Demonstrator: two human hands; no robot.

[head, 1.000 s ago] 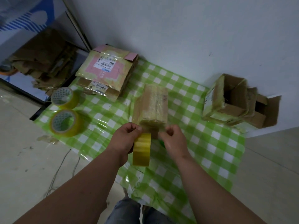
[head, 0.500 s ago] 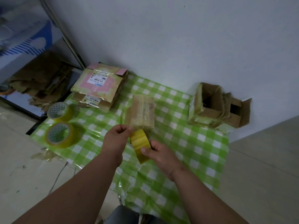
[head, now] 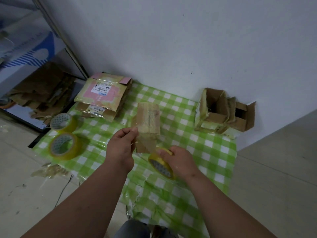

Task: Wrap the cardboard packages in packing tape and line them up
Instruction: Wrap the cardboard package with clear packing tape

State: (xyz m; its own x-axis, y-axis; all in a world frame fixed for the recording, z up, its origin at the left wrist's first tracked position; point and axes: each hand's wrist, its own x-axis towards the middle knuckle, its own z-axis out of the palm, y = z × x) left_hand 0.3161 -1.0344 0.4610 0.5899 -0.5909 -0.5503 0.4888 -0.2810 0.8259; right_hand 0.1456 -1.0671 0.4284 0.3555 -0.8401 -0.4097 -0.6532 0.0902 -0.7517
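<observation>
A brown cardboard package, partly covered in clear tape, lies in the middle of the green checked cloth. My right hand grips a yellow tape roll just in front of the package. My left hand pinches the free end of the tape strip, which stretches from the roll up across the package's near end. A stack of flat taped packages with a pink label lies at the back left.
Two more yellow tape rolls lie on the cloth's left edge. Open torn cardboard boxes stand against the white wall at the right. Crumpled cardboard is piled at the far left, and tape scraps lie on the floor.
The tape roll passed from my left hand to my right hand and moved right and down. My left hand now holds the strip's end, pulled out over the package's near end.
</observation>
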